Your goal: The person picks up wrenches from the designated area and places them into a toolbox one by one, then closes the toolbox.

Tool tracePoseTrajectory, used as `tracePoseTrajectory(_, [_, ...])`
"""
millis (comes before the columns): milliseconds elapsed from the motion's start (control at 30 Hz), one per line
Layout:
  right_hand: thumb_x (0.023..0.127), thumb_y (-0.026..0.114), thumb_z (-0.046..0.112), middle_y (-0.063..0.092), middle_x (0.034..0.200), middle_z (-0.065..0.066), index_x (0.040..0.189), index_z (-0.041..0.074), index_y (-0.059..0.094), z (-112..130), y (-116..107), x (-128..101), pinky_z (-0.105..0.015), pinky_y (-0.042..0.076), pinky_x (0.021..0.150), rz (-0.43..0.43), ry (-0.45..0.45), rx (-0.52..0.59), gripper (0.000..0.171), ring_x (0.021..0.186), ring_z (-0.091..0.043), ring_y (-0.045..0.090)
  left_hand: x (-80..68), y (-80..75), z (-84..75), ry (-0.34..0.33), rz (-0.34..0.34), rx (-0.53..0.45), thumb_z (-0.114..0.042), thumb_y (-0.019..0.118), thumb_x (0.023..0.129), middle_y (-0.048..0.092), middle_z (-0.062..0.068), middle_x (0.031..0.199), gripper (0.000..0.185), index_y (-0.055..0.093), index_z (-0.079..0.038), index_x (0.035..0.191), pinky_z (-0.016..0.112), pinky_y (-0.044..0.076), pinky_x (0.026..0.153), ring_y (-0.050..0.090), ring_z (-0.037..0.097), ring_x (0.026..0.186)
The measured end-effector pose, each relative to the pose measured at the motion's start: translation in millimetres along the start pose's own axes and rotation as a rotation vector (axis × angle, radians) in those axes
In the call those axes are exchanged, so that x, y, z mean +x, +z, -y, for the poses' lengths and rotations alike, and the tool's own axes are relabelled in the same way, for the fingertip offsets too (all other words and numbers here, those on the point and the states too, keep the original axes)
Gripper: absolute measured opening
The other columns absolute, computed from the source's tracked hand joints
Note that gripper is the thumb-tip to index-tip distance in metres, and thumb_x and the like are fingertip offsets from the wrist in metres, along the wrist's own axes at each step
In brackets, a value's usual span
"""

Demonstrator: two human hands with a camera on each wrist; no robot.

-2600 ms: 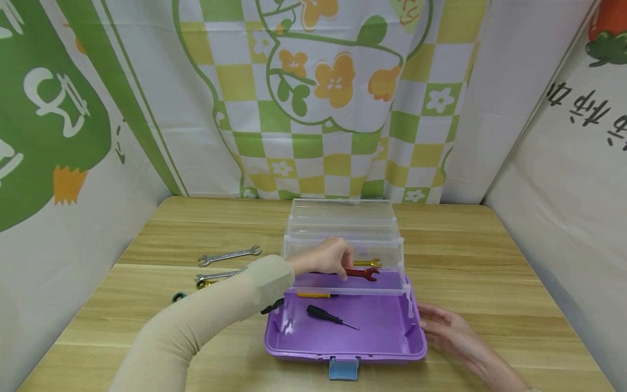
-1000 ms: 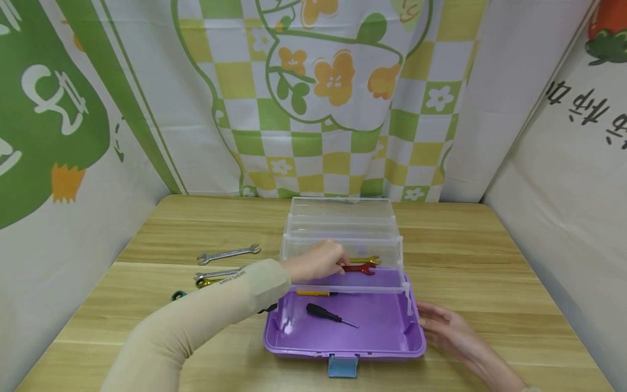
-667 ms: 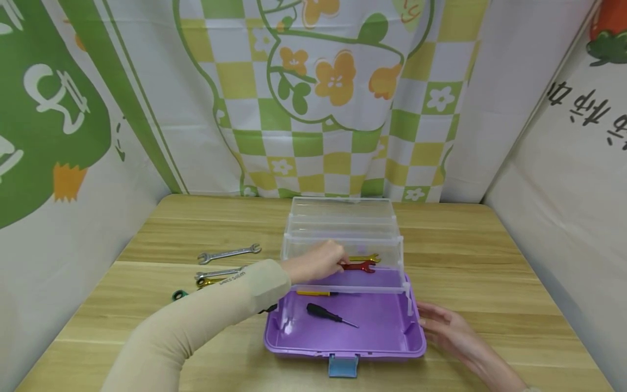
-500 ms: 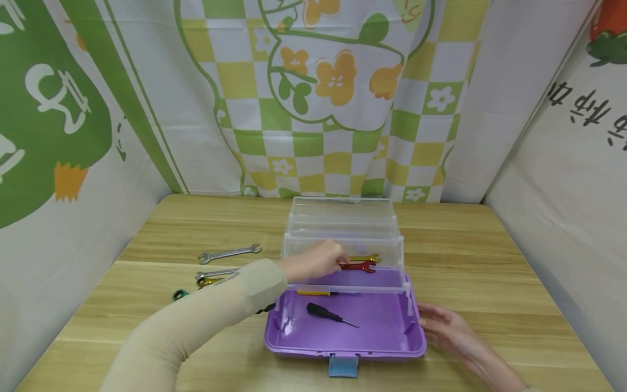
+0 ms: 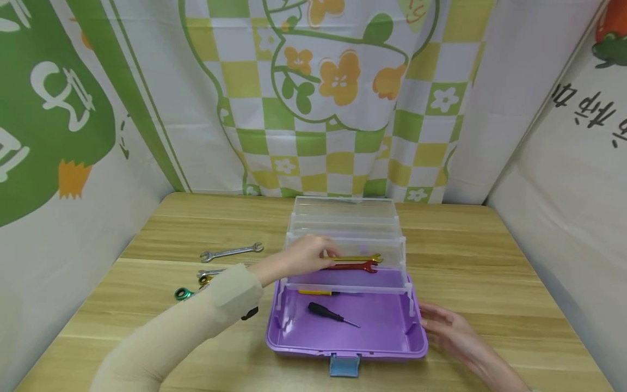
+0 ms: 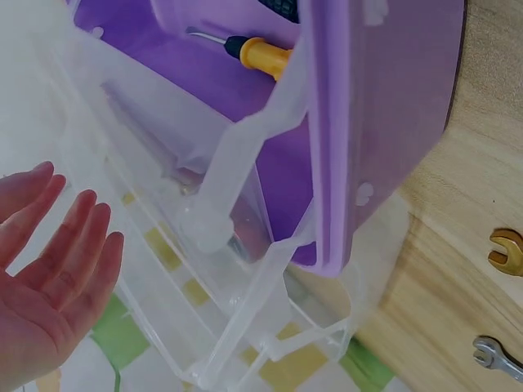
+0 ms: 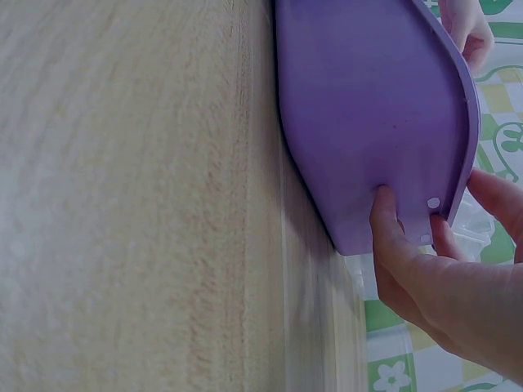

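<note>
Step in hand: stowing spanners in the toolbox (image 5: 343,337). Left hand (image 5: 306,256), fingers straight and empty, sits over the clear tray (image 5: 392,261); the red spanner (image 5: 355,267) lies just right of it beside a gold one (image 5: 360,258). Right hand (image 5: 448,329), fingers relaxed, steadies the box's right wall. Next, I judge: reach left for the spanners on the worktop (image 5: 230,252).

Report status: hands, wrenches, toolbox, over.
Left hand open, off the red wrench lying beside the gold wrench in the clear tray. Right hand braces the purple toolbox. Nothing in the way.
</note>
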State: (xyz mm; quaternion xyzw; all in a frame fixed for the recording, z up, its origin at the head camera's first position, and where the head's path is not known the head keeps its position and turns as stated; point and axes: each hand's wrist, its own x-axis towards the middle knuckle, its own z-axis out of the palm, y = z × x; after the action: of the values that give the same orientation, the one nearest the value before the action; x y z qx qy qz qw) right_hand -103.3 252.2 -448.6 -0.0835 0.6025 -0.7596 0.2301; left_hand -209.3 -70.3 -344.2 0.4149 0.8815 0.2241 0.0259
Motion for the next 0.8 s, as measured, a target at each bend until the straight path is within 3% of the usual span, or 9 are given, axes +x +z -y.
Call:
tracePoseTrajectory(167, [0.088, 0.049, 0.003, 0.055, 0.111, 0.007, 0.128, -0.003, 0.037, -0.6, 0.0, -0.6, -0.028, 0.042, 0.089, -0.013, 0.013, -0.014, 0.042, 0.103, -0.011, 0.054, -13.4, -2.9, 0.0, -0.007, -0.055, 0.002, -0.012, 0.062, 0.081, 0.062, 0.008, 0.091, 0.018, 0.067, -0.005, 0.097, 0.02, 0.046, 0.063, 0.059, 0.018, 0.075])
tracePoseTrajectory(333, [0.088, 0.049, 0.003, 0.055, 0.113, 0.006, 0.13, -0.01, 0.027, -0.2, 0.1, -0.8, -0.029, 0.042, 0.089, -0.033, 0.029, -0.038, 0.049, 0.103, -0.012, 0.054, -27.1, -5.7, 2.8, -0.046, -0.12, -0.059, -0.011, 0.063, 0.081, 0.061, 0.008, 0.089, 0.018, 0.067, -0.005, 0.097, 0.018, 0.044, 0.062, 0.058, 0.018, 0.075])
tracePoseTrajectory(567, [0.089, 0.048, 0.004, 0.052, 0.12, 0.0, 0.13, -0.015, 0.016, 0.7, -0.2, -1.1, -0.029, 0.042, 0.089, -0.045, 0.045, -0.067, 0.056, 0.104, -0.012, 0.053, -49.1, -9.8, 12.0, -0.063, -0.218, -0.149, -0.012, 0.062, 0.082, 0.062, 0.007, 0.094, 0.021, 0.066, -0.008, 0.102, 0.033, 0.048, 0.074, 0.057, 0.021, 0.088])
tracePoseTrajectory(800, [0.089, 0.047, 0.003, 0.054, 0.116, 0.004, 0.131, -0.01, 0.026, -0.3, -1.0, -0.1, -0.029, 0.042, 0.089, -0.014, 0.022, -0.04, 0.048, 0.104, -0.012, 0.053, -71.8, -10.3, 21.0, -0.101, -0.267, -0.187, -0.013, 0.063, 0.082, 0.061, 0.004, 0.1, 0.019, 0.066, -0.007, 0.1, 0.037, 0.046, 0.077, 0.056, 0.022, 0.095])
